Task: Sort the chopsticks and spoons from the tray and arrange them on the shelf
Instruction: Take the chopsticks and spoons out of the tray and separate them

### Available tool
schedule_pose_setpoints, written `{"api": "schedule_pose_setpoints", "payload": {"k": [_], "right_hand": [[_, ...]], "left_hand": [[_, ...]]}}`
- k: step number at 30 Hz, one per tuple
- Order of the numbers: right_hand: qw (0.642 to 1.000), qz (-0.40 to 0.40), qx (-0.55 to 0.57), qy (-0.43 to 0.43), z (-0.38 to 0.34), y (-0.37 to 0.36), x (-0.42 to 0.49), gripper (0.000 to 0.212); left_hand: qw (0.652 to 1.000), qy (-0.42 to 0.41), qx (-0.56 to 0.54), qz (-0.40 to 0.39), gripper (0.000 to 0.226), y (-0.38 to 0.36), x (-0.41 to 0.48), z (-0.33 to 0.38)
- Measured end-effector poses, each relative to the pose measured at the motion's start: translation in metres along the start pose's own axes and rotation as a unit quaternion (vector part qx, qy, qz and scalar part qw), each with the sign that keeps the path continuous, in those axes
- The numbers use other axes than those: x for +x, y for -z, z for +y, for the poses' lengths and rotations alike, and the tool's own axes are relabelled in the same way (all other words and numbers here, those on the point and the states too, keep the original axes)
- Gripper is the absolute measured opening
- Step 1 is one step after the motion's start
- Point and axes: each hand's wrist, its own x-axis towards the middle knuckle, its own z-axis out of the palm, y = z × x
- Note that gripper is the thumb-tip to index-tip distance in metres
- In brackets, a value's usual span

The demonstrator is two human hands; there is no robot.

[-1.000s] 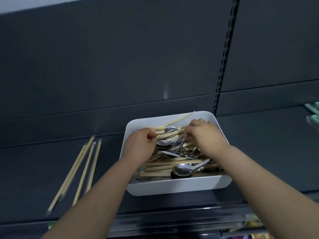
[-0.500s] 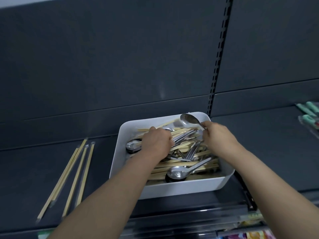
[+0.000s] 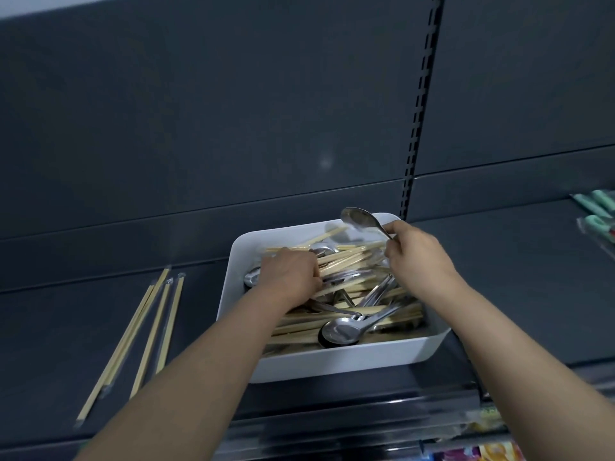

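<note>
1. Shelf: dark deck w/ a back panel. We see bare deck on both sides of the tray, and green-handled items at the far R edge.
2. Tray: white, rectangular, sitting on the deck centre-right. It holds a mixed heap, so sorting is far from done imo.
3. L hand: inside the tray's L half, fingers curled down over the tray chopsticks. It looks like a grip on a few sticks, but the fingertips are hidden from us.
4. R hand: over the tray's far R corner, thumb and fingers pinched together on the handle of the lifted spoon.
5. Laid chopsticks: a few wrapped pairs on the deck well L of the tray, roughly parallel, long axes running near-to-far w/ a slight lean R.
6. Tray spoons: metal, tangled among the sticks, most w/ bowls toward us and handles pointing far-R.
7. Lifted spoon, the key relation: it's clear of the heap, above the tray's far rim. Its long axis runs from the bowl at upper L down to the handle in the R fingers. The bowl points away from the bare deck on the R, so we reckon the R hand, being nearer that side, swings it R and lays it flat. The L hand is nearer the laid pairs.
</note>
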Motion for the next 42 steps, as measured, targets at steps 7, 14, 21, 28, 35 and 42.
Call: {"api": "schedule_pose_setpoints", "payload": {"k": [7, 14, 21, 28, 35, 42], "right_hand": [[0.999, -0.015, 0.018, -0.023, -0.003, -0.001, -0.005, 0.033], [0.993, -0.101, -0.028, -0.052, -0.02, -0.014, -0.001, 0.03], [0.94, -0.244, 0.208, -0.115, -0.035, -0.03, -0.009, 0.022], [0.97, -0.204, 0.094, -0.089, -0.026, -0.038, -0.008, 0.019], [0.971, -0.233, -0.015, -0.045, -0.043, -0.055, -0.011, 0.049], [0.975, -0.216, 0.006, -0.055, -0.036, -0.044, -0.011, 0.034]], "left_hand": [[0.981, 0.034, -0.18, 0.055, 0.012, 0.01, -0.001, -0.022], [0.952, -0.203, -0.195, 0.116, 0.006, -0.005, -0.021, -0.024], [0.919, -0.19, -0.211, 0.274, 0.014, -0.005, -0.027, -0.026], [0.944, 0.077, -0.278, 0.159, 0.014, -0.01, -0.031, -0.056], [0.953, 0.105, -0.239, 0.153, 0.015, -0.011, -0.04, -0.066], [0.961, 0.13, -0.202, 0.138, 0.013, -0.009, -0.036, -0.067]]}}
